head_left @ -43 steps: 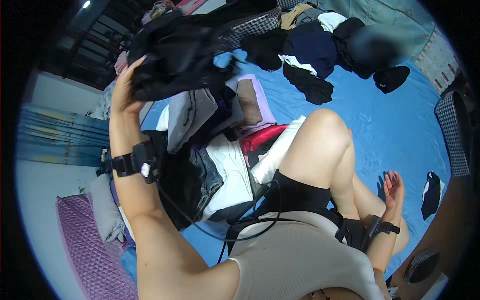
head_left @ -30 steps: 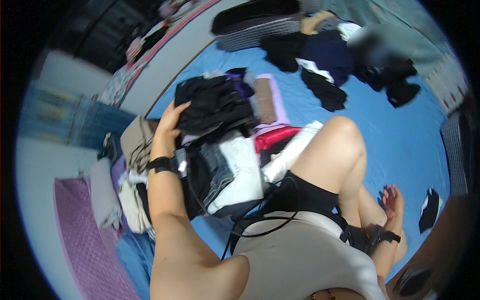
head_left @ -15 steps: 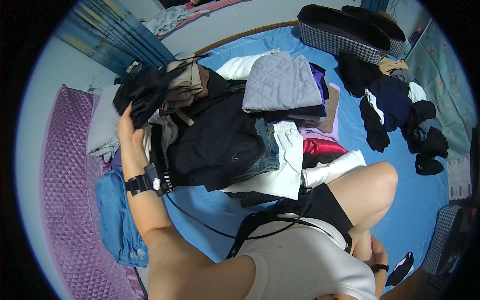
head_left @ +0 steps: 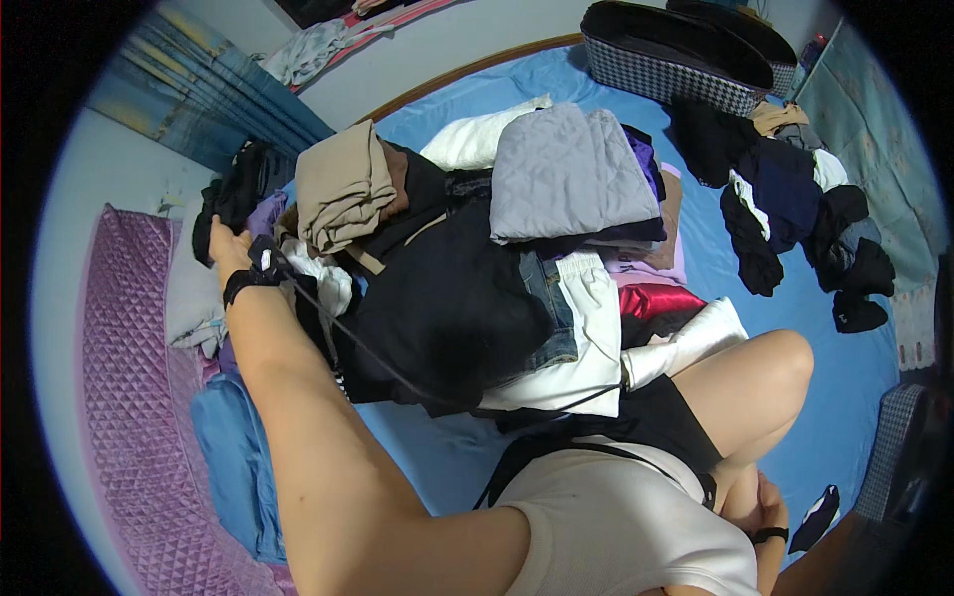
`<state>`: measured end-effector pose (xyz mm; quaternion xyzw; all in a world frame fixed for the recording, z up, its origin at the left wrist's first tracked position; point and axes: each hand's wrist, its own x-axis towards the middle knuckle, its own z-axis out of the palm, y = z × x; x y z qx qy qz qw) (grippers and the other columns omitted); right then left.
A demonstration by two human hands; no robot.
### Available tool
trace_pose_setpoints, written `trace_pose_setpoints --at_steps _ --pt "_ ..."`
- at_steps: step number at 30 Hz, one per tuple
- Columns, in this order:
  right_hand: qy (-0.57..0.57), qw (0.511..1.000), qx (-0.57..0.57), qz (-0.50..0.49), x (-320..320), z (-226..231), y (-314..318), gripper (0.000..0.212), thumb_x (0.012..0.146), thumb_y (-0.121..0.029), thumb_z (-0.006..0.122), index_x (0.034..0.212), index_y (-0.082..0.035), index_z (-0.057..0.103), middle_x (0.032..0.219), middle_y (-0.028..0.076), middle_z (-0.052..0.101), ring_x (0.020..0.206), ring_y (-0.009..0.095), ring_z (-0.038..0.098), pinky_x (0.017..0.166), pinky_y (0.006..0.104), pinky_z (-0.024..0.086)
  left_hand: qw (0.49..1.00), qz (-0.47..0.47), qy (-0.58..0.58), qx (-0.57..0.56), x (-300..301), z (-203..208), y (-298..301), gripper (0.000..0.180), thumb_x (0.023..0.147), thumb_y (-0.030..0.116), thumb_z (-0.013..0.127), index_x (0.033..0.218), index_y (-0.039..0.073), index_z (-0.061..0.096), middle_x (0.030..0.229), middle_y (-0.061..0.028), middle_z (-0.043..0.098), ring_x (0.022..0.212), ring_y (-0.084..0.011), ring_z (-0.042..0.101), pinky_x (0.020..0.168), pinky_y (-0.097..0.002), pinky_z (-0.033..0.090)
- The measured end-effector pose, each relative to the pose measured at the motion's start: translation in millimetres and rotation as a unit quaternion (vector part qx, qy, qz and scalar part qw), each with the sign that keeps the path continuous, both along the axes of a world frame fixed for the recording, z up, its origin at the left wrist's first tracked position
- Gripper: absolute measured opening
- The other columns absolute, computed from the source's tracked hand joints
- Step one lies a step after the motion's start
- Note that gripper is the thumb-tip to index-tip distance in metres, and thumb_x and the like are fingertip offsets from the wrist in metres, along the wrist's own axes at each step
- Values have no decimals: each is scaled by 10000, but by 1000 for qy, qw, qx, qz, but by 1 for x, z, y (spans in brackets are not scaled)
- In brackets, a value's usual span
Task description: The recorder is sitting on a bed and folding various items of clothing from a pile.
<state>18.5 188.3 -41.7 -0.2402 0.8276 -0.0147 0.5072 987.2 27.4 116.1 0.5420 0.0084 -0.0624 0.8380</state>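
Observation:
At the far left, my left hand (head_left: 229,246) is closed on the lower edge of a black garment (head_left: 238,194), which lies bunched up below the curtain. Right of it sits a folded khaki garment (head_left: 343,189) on top of a pile. A large black garment (head_left: 447,308) spreads across the middle, beside white trousers (head_left: 581,338) and a piece of blue denim (head_left: 549,303). Farther back is a stack topped by a folded grey quilted piece (head_left: 571,174). My right hand (head_left: 763,505) rests low against my leg, its fingers mostly hidden.
Two houndstooth-patterned storage containers (head_left: 671,74) stand open at the back right. Loose dark clothes (head_left: 780,199) are scattered along the right side of the blue bed sheet (head_left: 676,109). A purple quilted headboard (head_left: 124,397) and folded blue cloth (head_left: 234,467) line the left.
My left hand has carried the black garment left and lowered it beside the curtain. The folded khaki garment is now uncovered. My right hand stays by my leg.

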Motion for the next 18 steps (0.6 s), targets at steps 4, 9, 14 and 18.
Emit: trace_pose_setpoints --at_steps 4,9,14,18 --pt "41 999 -13 32 -8 -1 1 528 812 -445 426 1027 17 565 1022 190 568 923 312 539 814 404 400 578 -210 -534 580 10 -54 -5 483 739 140 518 1187 -6 412 1138 -196 489 1059 -310 457 926 -340 340" --pt "144 982 29 121 -4 20 2 545 812 -455 420 1036 21 562 1043 199 560 946 318 535 826 409 394 745 -274 -403 456 -107 -46 -8 451 777 26 433 1221 -16 366 1244 -182 394 1133 -273 398 959 -338 305" --pt "128 985 84 77 -25 5 -17 562 812 -465 415 1045 25 559 1064 207 553 968 323 530 838 413 389 757 -260 -505 323 -127 29 -45 437 858 171 429 1258 26 329 1243 -176 389 1106 -265 444 888 -366 361" --pt "97 990 93 33 -23 1 -9 628 798 -524 396 1072 23 541 1146 227 493 1082 328 468 884 399 361 825 -371 -393 165 -249 101 -125 462 876 241 396 1280 35 309 1287 -145 362 1190 -254 365 972 -403 261"
